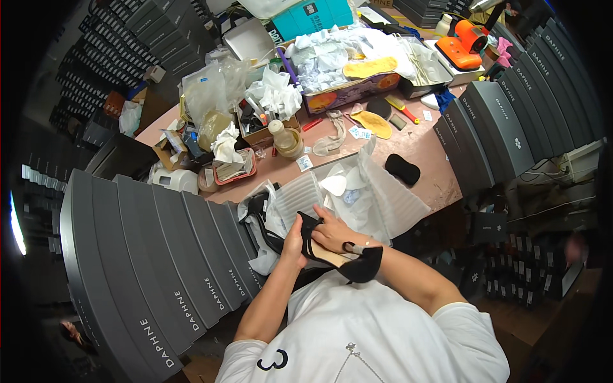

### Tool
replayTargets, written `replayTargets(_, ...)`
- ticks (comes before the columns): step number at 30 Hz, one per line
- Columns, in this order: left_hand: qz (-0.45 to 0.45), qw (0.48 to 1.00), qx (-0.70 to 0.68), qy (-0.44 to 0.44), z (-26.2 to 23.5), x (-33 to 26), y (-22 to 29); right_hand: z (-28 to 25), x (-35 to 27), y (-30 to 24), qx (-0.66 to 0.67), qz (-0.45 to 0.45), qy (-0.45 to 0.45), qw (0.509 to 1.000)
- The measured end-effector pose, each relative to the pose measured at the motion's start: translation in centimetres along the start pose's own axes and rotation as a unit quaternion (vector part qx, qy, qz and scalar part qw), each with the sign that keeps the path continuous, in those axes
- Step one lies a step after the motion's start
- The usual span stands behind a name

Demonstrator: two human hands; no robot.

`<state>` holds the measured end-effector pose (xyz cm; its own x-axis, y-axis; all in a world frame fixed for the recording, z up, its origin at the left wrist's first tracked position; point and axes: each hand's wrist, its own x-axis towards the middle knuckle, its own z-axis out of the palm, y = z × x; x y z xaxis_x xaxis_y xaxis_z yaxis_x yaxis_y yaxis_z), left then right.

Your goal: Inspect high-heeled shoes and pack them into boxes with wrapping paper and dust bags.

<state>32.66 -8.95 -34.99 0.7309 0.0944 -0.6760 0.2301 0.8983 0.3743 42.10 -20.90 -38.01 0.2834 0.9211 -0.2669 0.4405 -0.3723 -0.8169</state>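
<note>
A black strappy sandal (362,265) with a beige insole lies tilted between my hands, close to my chest. My left hand (294,244) is closed around its side near the toe. My right hand (333,232) reaches across the insole, its fingers gripping the front straps; some fingertips are hidden. Just beyond stands an open shoe box lined with white paper and foam wrap (399,198). A second black sandal (260,217) lies at the left of that box, among the wrapping. Inside the box is a loose white rounded piece (334,185).
Tall stacks of dark grey shoe boxes rise at the left (153,255) and right (504,121). On the pink table (440,185) are a black pad (402,169), a bottle (285,139), a yellow insole (371,124), a paper-filled carton (319,102) and an orange device (461,48).
</note>
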Motion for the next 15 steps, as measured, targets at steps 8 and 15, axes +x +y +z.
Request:
replayTargets(8, -0.052, 0.991, -0.123, 0.012, -3.2, 2.5, 1.8, -7.7, -2.1, 2.6, 0.267, 0.059, 0.18, 0.945)
replayTargets(15, -0.039, 0.986, -0.16, 0.018, -4.0, 2.9, 1.9, -5.9, 5.3, 6.7, -0.091, 0.024, 0.28, 0.955)
